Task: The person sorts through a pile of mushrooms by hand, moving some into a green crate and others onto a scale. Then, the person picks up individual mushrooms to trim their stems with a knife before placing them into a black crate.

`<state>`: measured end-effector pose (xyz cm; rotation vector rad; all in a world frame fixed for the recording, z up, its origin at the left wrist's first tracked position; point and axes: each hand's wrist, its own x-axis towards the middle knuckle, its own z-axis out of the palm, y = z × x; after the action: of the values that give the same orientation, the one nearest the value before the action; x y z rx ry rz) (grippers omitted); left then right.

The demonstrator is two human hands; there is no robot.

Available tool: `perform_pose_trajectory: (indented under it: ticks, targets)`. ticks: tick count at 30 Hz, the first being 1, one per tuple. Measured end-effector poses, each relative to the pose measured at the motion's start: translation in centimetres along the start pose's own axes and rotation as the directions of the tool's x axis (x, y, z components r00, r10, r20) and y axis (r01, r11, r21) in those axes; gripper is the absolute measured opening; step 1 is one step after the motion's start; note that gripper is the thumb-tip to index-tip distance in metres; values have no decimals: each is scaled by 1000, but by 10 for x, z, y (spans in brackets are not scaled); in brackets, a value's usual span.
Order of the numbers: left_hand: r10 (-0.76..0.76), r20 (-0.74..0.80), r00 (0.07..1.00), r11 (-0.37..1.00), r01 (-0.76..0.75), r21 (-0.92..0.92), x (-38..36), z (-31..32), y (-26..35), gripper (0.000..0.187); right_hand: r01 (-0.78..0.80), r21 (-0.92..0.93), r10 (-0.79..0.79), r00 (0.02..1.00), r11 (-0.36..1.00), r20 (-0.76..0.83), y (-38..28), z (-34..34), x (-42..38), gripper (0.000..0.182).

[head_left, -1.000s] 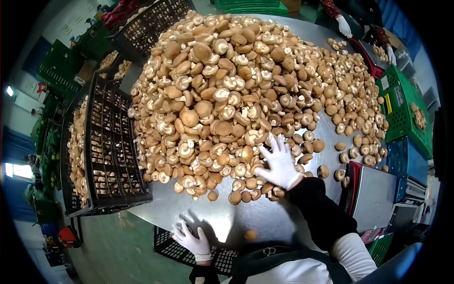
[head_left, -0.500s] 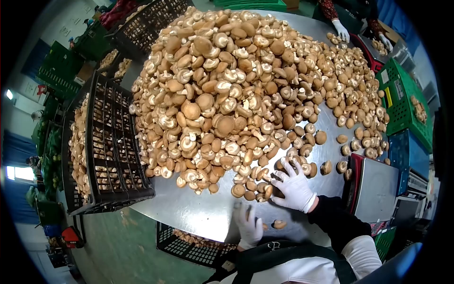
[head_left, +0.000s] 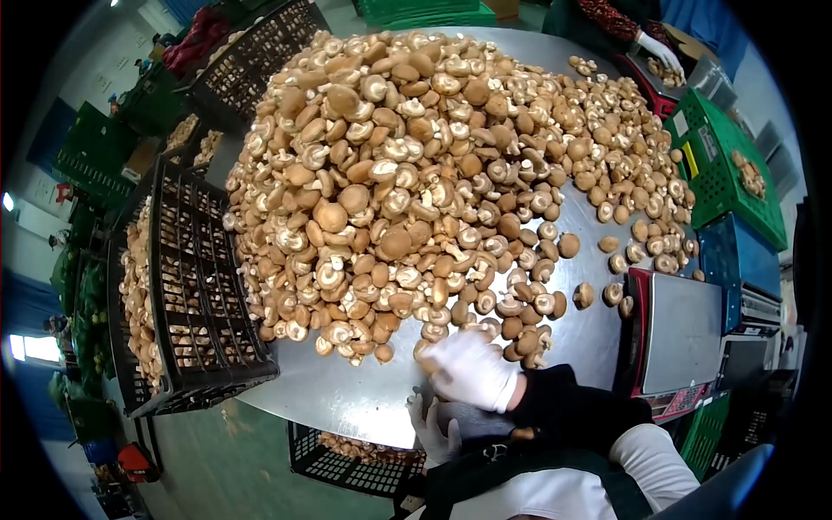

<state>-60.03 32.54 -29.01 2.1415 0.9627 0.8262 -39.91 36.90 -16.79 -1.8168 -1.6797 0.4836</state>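
A big heap of shiitake mushrooms (head_left: 381,199) covers much of the metal table (head_left: 347,390). At the heap's near edge is my right hand (head_left: 475,373), white-gloved and smeared by motion. Its fingers are bent together at a brown mushroom (head_left: 425,357), which is also blurred. Just below it, close to my body, my left hand (head_left: 433,429) has its gloved fingers raised and apart, with nothing visible in them. One loose mushroom (head_left: 523,433) lies beside my right sleeve, partly hidden.
Black crates of mushrooms (head_left: 208,286) stand at the left, and another crate (head_left: 347,459) sits below the table edge. A scale (head_left: 685,334) is at the right, near a green crate (head_left: 728,173). Across the table, a co-worker's gloved hand (head_left: 660,50) is over another scale.
My right hand has moved left from the mushrooms towards my left hand, and its spread fingers have drawn together. My left hand has shifted slightly left and down. The view has moved a little.
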Motion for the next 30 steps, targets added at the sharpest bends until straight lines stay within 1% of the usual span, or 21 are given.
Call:
perform_pose_trajectory:
  ticks: [1, 2, 3, 4, 6, 7, 8, 10, 12, 13, 14, 16, 17, 18, 20, 22, 24, 25, 26, 28, 30]
  targets:
    - [-59, -47, 997, 976, 48, -213, 1, 8, 1, 52, 55, 339, -89, 992, 939, 85, -9, 15, -4, 24]
    - [-57, -40, 998, 975, 47, -218, 4, 14, -2, 52, 215, 452, -268, 962, 865, 55, -20, 26, -11, 37]
    - [-141, -61, 988, 961, 122, -249, 8, 20, -7, 52, 212, 457, -337, 917, 864, 212, -36, 18, -10, 41]
    - [-223, -79, 972, 941, 193, -279, 14, 24, -12, 52, 379, 344, -422, 905, 859, 58, -33, 37, -9, 38]
    - [-385, -106, 917, 881, 330, -339, 28, 30, -18, 51, 320, 256, -316, 947, 912, -57, -14, 21, 6, 38]
    - [111, -144, 983, 994, -110, 15, 70, 5, 1, 41, 238, 102, -229, 969, 966, -89, 6, 15, 16, 40]
    - [94, 11, 996, 989, -94, 114, 86, -6, 1, 42, 140, -49, -145, 981, 989, -131, 29, 6, 24, 42]
    - [70, -5, 998, 986, -68, 151, 117, 3, -6, 44, -166, -359, 99, 976, 919, -196, 60, -23, 21, 52]
    - [59, 131, 990, 897, -111, 427, 141, 4, 6, 55, -244, -521, 195, 969, 818, -149, 92, -27, 5, 67]
    - [102, 211, 972, 866, -191, 463, 145, 12, 1, 59, -226, -529, 242, 969, 818, -40, 98, -29, -9, 80]
    - [106, 211, 972, 867, -194, 459, 144, 15, 0, 59, -184, -506, 216, 976, 843, 5, 107, -23, -25, 80]
    - [213, 401, 891, 932, -308, 191, 139, 20, 7, 58, -73, -473, 164, 974, 878, 153, 100, -36, -48, 75]
    - [198, 486, 851, 929, -322, 185, 137, 17, 18, 59, -22, -475, 111, 981, 880, 161, 102, -41, -59, 72]
    - [230, 512, 827, 908, -372, 193, 129, 18, 17, 54, -10, -416, 55, 994, 909, 96, 107, -43, -70, 68]
    - [301, 573, 762, 882, -452, 137, 122, 12, 25, 50, -16, -399, 70, 990, 917, 122, 110, -60, -86, 64]
    - [337, 591, 732, 885, -461, 66, 112, 10, 21, 47, -70, -438, 89, 996, 896, 22, 122, -65, -100, 60]
    - [375, 547, 749, 892, -451, 7, 109, 3, 24, 44, -204, -432, 205, 978, 878, -45, 127, -76, -110, 58]
    - [338, 498, 798, 912, -408, 36, 110, -2, 25, 42, -272, -407, 239, 962, 872, -131, 129, -76, -116, 57]
    - [347, 503, 792, 909, -416, 28, 111, -4, 21, 42, -305, -366, 247, 949, 879, -199, 129, -78, -120, 54]
    - [229, 241, 943, 941, -278, 191, 116, -7, 9, 43, -361, -374, 266, 922, 854, -282, 123, -83, -128, 52]
    - [196, 166, 966, 930, -237, 282, 130, -9, 0, 45, -389, -256, 282, 886, 885, -369, 106, -78, -145, 53]
